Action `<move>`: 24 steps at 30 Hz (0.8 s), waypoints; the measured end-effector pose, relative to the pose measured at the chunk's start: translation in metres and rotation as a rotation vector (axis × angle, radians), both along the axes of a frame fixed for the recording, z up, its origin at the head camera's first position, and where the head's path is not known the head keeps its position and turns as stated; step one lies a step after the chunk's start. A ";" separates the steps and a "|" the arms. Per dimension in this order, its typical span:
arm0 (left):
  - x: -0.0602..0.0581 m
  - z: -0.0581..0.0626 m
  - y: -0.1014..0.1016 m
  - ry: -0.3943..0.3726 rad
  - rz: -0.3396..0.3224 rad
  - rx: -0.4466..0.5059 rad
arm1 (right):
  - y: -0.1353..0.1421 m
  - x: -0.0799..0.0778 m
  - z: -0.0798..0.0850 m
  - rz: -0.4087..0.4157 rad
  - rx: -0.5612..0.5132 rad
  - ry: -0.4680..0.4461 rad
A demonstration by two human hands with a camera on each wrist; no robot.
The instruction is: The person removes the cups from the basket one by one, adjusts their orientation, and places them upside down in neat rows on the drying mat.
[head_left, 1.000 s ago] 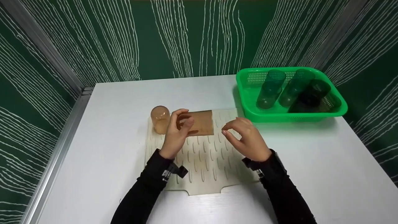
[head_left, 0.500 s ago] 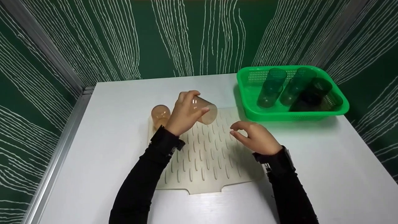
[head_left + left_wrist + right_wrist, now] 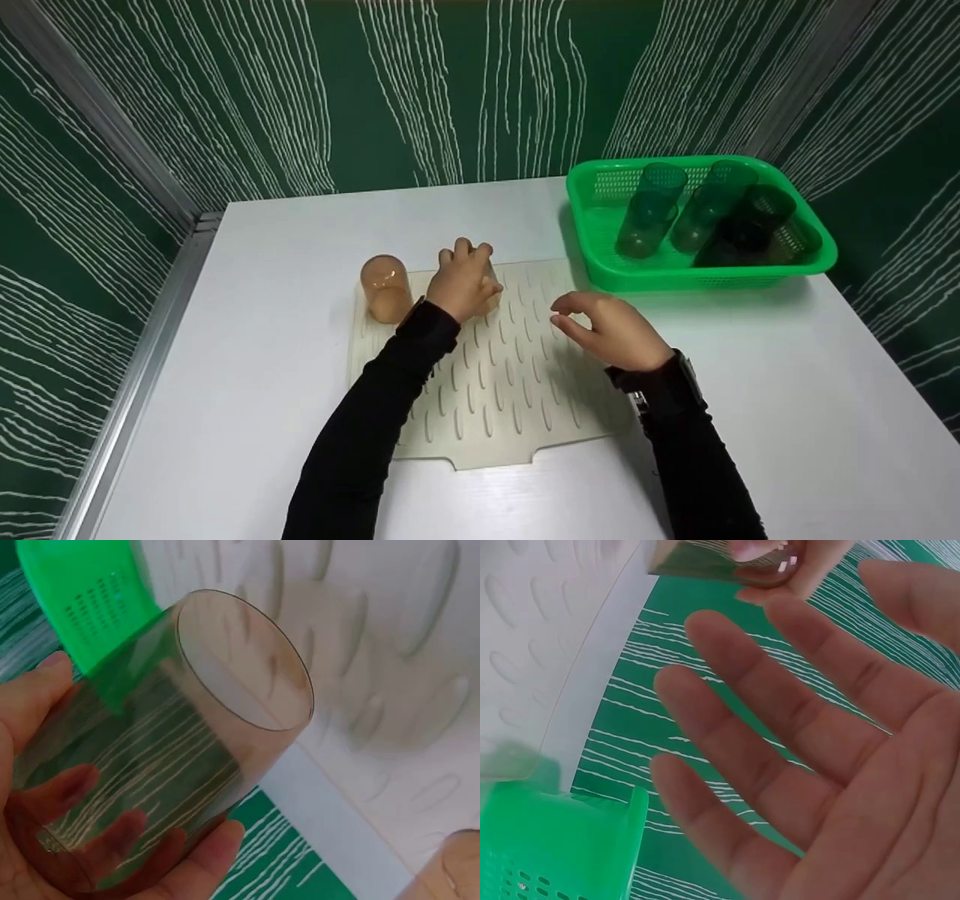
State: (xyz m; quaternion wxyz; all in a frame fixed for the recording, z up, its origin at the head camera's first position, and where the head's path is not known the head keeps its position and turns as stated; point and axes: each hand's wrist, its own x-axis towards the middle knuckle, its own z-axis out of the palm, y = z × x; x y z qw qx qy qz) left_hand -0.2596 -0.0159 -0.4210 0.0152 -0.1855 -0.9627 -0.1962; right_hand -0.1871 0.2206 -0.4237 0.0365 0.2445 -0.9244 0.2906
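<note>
My left hand [image 3: 466, 283] grips a clear brown tumbler [image 3: 161, 735] from above, fingers wrapped round its sides near the base. Its open rim faces down toward the cream ridged draining mat [image 3: 495, 442], close over it in the left wrist view. In the head view the hand covers most of this tumbler. A second brown tumbler [image 3: 386, 289] stands upside down on the mat's far left corner, left of that hand. Over the mat's right side, my right hand [image 3: 616, 330] hovers with relaxed, slightly bent fingers [image 3: 735, 712] and holds nothing.
A green plastic basket [image 3: 705, 281] stands at the back right of the white table [image 3: 202, 420]. Inside it lean several dark and bluish tumblers [image 3: 651, 214]. A green wall with white streaks [image 3: 465, 90] rises behind the table.
The left hand has turned the tumbler from lying sideways to rim down and lowered it toward the mat. The right hand has drifted slightly right and stays without anything in it.
</note>
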 end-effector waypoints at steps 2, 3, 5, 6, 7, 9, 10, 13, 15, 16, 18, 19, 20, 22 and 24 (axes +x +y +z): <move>-0.003 -0.003 0.003 -0.016 0.003 -0.022 | -0.001 0.000 0.001 0.000 0.001 -0.003; -0.004 -0.004 0.005 -0.025 0.003 -0.031 | -0.001 0.000 0.001 -0.001 0.002 -0.003; -0.007 -0.006 0.007 -0.043 0.000 -0.042 | -0.001 0.001 0.001 -0.001 0.004 -0.005; -0.008 -0.007 0.007 -0.050 -0.002 -0.047 | -0.002 0.001 0.001 0.000 0.004 -0.006; -0.009 -0.007 0.008 -0.058 -0.004 -0.057 | -0.002 0.001 0.001 -0.001 0.007 -0.005; -0.009 -0.009 0.008 -0.066 -0.011 -0.069 | -0.003 0.001 0.001 -0.001 0.008 -0.002; -0.010 -0.009 0.008 -0.068 -0.014 -0.073 | -0.003 0.001 0.001 0.000 0.008 -0.001; -0.009 -0.011 0.008 -0.070 -0.018 -0.088 | -0.004 0.001 0.001 0.000 0.007 -0.005; -0.008 -0.011 0.009 -0.066 -0.021 -0.098 | -0.005 0.001 0.000 0.001 0.009 -0.007; -0.008 -0.012 0.010 -0.063 -0.023 -0.102 | -0.005 0.001 0.000 0.000 0.010 -0.008; -0.009 -0.012 0.013 -0.057 -0.022 -0.116 | -0.005 0.000 -0.001 -0.001 0.017 -0.008; -0.009 -0.013 0.014 -0.056 -0.021 -0.121 | -0.004 0.000 -0.002 -0.001 0.021 -0.005; -0.009 -0.013 0.015 -0.056 -0.018 -0.127 | -0.004 0.000 -0.002 -0.002 0.024 -0.002; -0.011 -0.014 0.017 -0.058 -0.009 -0.124 | -0.004 0.000 -0.002 -0.003 0.024 -0.001; -0.011 -0.014 0.018 -0.064 0.001 -0.116 | -0.005 0.001 -0.003 -0.004 0.024 0.000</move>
